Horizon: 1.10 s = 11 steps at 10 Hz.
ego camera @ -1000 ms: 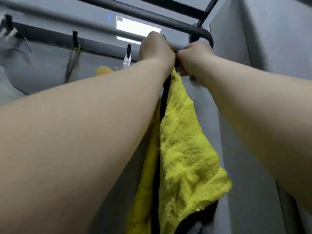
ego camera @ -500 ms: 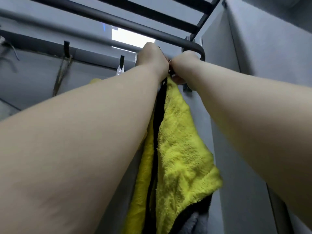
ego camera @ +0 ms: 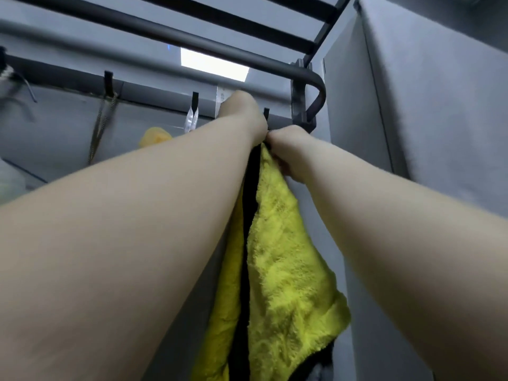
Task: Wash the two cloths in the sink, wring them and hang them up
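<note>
Both hands have dropped away from the curved bar since half a second ago and now sit lower, under the hook rail. One hook has come into sight between them.

Cloth: yellow with a dark edge band, off the sink and up at the rail. It hangs by its top corner, long axis near vertical, and its free bulk falls down and to the right between the two forearms.

Top corner: gathered into a narrow peak just below the hook, at the point where the two hands meet.

Right hand: just right of and below the hook. Its fingers are curled onto the cloth's upper edge and grip it.

Left hand: just left of the hook and level with it, the nearer of the two. Only its back shows. Whether its fingers pinch the corner or a loop cannot be told.

Judgement: the hanging step is in hand. The corner lies directly under the hook, so the remaining travel is short and upward. The left hand is better placed to seat it. Whether the corner is already caught on the hook cannot be told.

Further left: a small yellow lump shows behind the left forearm, below another hook. Whether it is the second cloth cannot be told.
</note>
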Available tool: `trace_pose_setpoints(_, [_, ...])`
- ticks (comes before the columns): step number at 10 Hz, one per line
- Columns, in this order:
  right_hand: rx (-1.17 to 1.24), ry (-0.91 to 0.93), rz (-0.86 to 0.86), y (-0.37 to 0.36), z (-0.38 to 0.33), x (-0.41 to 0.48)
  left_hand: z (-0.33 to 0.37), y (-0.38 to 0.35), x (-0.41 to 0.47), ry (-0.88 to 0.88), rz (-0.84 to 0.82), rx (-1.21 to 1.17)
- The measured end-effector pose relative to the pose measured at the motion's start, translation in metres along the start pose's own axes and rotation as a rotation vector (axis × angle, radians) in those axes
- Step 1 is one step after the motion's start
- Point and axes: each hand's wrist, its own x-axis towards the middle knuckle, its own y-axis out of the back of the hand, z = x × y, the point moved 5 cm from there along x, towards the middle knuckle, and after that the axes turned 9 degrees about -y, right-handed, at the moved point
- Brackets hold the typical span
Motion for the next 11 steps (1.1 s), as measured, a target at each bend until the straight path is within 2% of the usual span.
trace_pose_setpoints(1, [0.048, -0.028, 0.051, 0.007, 0.017, -0.026, 0.005, 0.004, -0.027, -0.004, -0.039, -0.045])
trace_pose_setpoints(2, [0.053, -0.08, -0.051, 0.012, 0.041, -0.058, 0.004, 0.002, -0.059, 0.034, -0.13, -0.192])
trace_pose_setpoints(4, [0.116, -0.112, -0.375, 0.005, 0.107, -0.137, 0.01, 0.004, -0.147, -0.025, -0.147, -0.269])
trace_pose_setpoints(5, [0.162, -0.084, -0.315, 0.009, 0.125, -0.161, -0.008, -0.009, -0.204, 0.151, -0.174, -0.388])
trace_pose_setpoints(6, [0.197, -0.065, -0.1, 0.011, 0.139, -0.179, -0.028, -0.032, -0.261, 0.338, -0.208, -0.581])
trace_pose_setpoints(7, [0.005, -0.174, 0.006, 0.001, 0.172, -0.195, -0.042, -0.046, -0.304, 0.345, -0.185, -0.543])
trace_pose_setpoints(8, [0.302, -0.377, -0.09, -0.011, 0.206, -0.218, -0.05, -0.035, -0.331, 0.353, -0.016, -0.431])
trace_pose_setpoints(9, [0.343, -0.453, -0.121, -0.006, 0.217, -0.243, -0.054, -0.026, -0.362, 0.46, 0.013, -0.301])
trace_pose_setpoints(10, [0.301, -0.451, -0.24, 0.007, 0.216, -0.272, -0.05, -0.02, -0.404, 0.486, -0.102, -0.211])
trace_pose_setpoints(11, [0.173, -0.324, -0.258, 0.039, 0.208, -0.296, -0.029, -0.01, -0.432, 0.519, -0.166, -0.215])
